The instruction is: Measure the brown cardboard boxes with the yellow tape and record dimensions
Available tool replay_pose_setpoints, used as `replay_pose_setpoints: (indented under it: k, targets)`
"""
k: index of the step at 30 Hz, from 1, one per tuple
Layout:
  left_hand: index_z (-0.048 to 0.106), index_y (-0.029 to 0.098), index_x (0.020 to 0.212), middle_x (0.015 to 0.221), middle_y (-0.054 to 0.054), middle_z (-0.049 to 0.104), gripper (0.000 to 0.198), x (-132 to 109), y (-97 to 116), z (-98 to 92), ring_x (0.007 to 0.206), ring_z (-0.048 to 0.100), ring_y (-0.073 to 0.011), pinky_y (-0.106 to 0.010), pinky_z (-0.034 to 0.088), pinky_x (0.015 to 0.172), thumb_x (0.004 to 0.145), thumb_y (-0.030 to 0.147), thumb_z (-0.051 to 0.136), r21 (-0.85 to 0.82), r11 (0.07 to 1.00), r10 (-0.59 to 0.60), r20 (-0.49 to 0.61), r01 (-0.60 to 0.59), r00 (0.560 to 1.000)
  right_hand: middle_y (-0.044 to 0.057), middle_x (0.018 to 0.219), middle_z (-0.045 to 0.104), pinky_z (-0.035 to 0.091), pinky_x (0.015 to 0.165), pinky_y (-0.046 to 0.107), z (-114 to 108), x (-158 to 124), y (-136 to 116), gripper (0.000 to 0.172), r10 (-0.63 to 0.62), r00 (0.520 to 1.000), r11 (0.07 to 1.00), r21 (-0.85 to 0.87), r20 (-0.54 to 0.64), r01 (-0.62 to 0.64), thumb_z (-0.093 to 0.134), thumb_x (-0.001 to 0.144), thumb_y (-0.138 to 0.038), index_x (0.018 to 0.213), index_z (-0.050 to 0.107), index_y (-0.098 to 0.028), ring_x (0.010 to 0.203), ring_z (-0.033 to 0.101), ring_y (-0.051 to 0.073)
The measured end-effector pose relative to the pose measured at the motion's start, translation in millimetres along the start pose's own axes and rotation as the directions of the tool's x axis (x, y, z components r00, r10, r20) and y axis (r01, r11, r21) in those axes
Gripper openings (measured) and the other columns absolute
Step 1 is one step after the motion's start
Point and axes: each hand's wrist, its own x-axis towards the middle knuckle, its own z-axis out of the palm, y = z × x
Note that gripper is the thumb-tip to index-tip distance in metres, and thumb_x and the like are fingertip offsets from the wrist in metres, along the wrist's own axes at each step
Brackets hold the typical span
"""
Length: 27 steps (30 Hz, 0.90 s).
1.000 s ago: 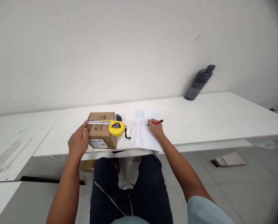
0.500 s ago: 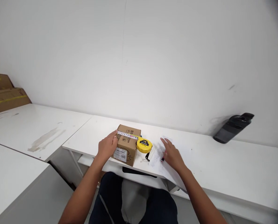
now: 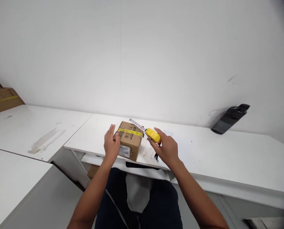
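A small brown cardboard box [image 3: 130, 142] with yellow tape across its top sits near the front edge of the white table [image 3: 204, 152]. My left hand [image 3: 110, 144] rests against the box's left side, fingers raised and apart. My right hand [image 3: 166, 149] grips a yellow tape measure [image 3: 153, 135] just right of the box. Its white blade [image 3: 136, 123] sticks out to the left behind the box. The sheet of paper is mostly hidden behind my right hand.
A dark bottle [image 3: 229, 119] leans against the wall at the back right. Another white table [image 3: 37, 130] adjoins on the left, with brown cardboard boxes [image 3: 1, 98] at its far left. My legs are under the table.
My right hand left the paper and pen and took hold of the tape measure, lifting it off the box. The blade now runs behind the box. My left hand stays at the box.
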Motion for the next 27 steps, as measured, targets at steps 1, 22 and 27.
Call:
replay_pose_setpoints:
  k: [1, 22, 27]
  targets:
    - [0.050, 0.022, 0.149, 0.158, -0.005, 0.047, 0.052, -5, 1, 4.9, 0.147, 0.039, -0.0212, -0.040, 0.034, 0.120, 0.099, 0.029, 0.037, -0.046, 0.999, 0.022, -0.067, -0.025, 0.998, 0.010, 0.091, 0.076, 0.052, 0.068, 0.036, 1, -7, -8, 0.055, 0.062, 0.997, 0.998, -0.003, -0.050, -0.063, 0.058, 0.089, -0.056, 0.130, 0.062, -0.019, 0.071, 0.069, 0.026]
    - [0.064, 0.019, 0.127, 0.136, -0.012, 0.060, 0.043, 27, 3, 16.0, 0.126, 0.058, -0.0258, -0.042, 0.046, 0.107, 0.087, 0.035, 0.058, -0.345, 0.932, -0.009, 0.288, 0.112, 0.958, 0.007, 0.118, 0.075, 0.061, 0.071, 0.038, 5, -34, -20, 0.064, 0.148, 0.987, 0.962, 0.220, 0.068, -0.160, 0.058, 0.090, -0.048, 0.148, 0.045, -0.026, 0.082, 0.075, 0.026]
    - [0.056, 0.022, 0.143, 0.142, -0.011, 0.058, 0.056, 30, 0, 11.7, 0.129, 0.056, -0.0243, -0.038, 0.045, 0.108, 0.089, 0.039, 0.057, -0.251, 0.966, 0.038, 0.352, 0.056, 0.935, 0.007, 0.117, 0.075, 0.061, 0.072, 0.038, 11, -41, -13, 0.063, 0.131, 0.990, 0.965, 0.224, 0.044, -0.137, 0.059, 0.088, -0.049, 0.147, 0.047, -0.027, 0.082, 0.075, 0.026]
